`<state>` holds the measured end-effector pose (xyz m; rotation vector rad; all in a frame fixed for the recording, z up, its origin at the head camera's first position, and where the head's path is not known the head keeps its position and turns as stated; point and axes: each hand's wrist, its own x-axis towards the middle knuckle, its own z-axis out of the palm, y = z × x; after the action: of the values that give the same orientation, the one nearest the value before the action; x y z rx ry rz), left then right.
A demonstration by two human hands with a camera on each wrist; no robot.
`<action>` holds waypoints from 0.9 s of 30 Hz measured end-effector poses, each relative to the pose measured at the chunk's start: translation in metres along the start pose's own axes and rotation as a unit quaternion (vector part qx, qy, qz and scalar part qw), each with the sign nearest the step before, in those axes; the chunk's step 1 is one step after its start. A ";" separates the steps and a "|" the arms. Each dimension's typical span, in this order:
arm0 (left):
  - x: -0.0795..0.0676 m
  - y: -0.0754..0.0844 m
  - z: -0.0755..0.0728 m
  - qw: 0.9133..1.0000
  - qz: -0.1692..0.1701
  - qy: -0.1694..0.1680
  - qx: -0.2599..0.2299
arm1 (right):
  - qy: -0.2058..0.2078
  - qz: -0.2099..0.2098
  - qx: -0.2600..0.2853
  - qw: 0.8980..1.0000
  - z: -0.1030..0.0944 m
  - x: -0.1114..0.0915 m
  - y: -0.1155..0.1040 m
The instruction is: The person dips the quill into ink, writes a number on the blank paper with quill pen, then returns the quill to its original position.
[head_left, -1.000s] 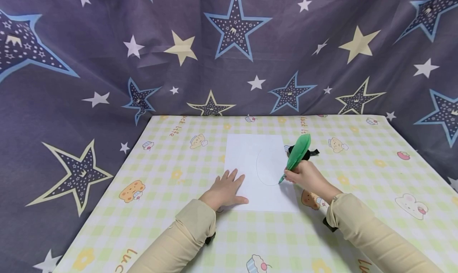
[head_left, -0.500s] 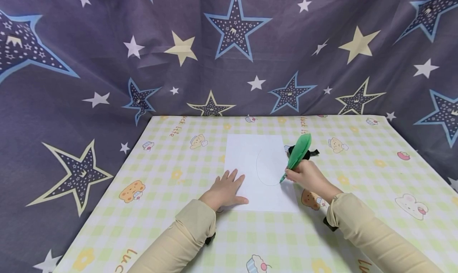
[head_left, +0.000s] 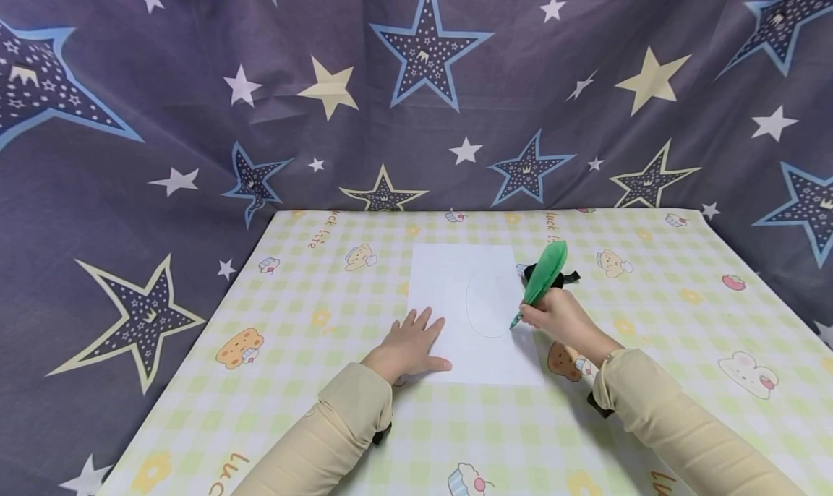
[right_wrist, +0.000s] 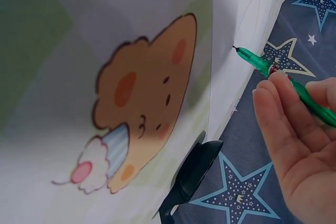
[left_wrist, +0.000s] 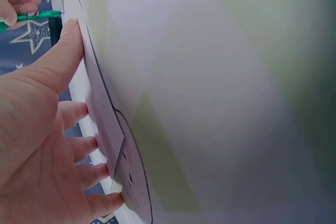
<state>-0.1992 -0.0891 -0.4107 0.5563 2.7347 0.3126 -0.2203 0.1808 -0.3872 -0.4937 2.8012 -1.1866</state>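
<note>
A sheet of white paper (head_left: 439,279) lies on the table, bearing a thin curved line (head_left: 466,304) that bows left and rounds along the bottom. My left hand (head_left: 413,348) rests spread on the paper's near left part, fingers straight and thumb out to the right. My right hand (head_left: 556,319) pinches a green pen (head_left: 544,275) with a wide leaf-shaped upper end, tilted up and to the right. In the right wrist view the dark tip of the pen (right_wrist: 254,60) is right at the paper, by the end of the curve.
Just beyond the right hand lies a black object (head_left: 572,277) with a narrow tail, dark and curved in the right wrist view. A checked cloth (head_left: 364,308) with cartoon prints covers the table. Behind hangs a dark curtain (head_left: 390,134) with stars.
The pen tip has moved slightly right and up over the paper, and the curve's bottom end follows it. My left hand stays in place.
</note>
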 end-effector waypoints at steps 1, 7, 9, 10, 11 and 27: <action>0.000 0.000 0.000 1.000 0.000 0.000 0.000 | 0.001 0.000 0.000 1.000 0.000 0.000 0.000; 0.000 0.000 0.001 1.000 -0.003 -0.001 0.001 | 0.002 0.008 -0.001 1.000 0.000 0.002 0.001; 0.000 0.001 0.001 1.000 -0.003 0.000 0.001 | 0.001 0.013 -0.001 1.000 0.000 0.003 0.002; -0.001 0.001 0.001 1.000 -0.002 0.000 0.001 | 0.001 0.015 0.000 1.000 0.000 0.003 0.002; -0.001 0.001 0.001 1.000 -0.002 0.000 0.001 | 0.001 0.017 0.000 1.000 0.000 0.003 0.002; 0.000 0.001 0.000 1.000 -0.004 0.001 0.005 | 0.012 0.024 -0.004 1.000 -0.001 0.008 0.003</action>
<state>-0.1990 -0.0882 -0.4107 0.5483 2.7407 0.2972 -0.2289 0.1811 -0.3885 -0.4146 2.8207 -1.1810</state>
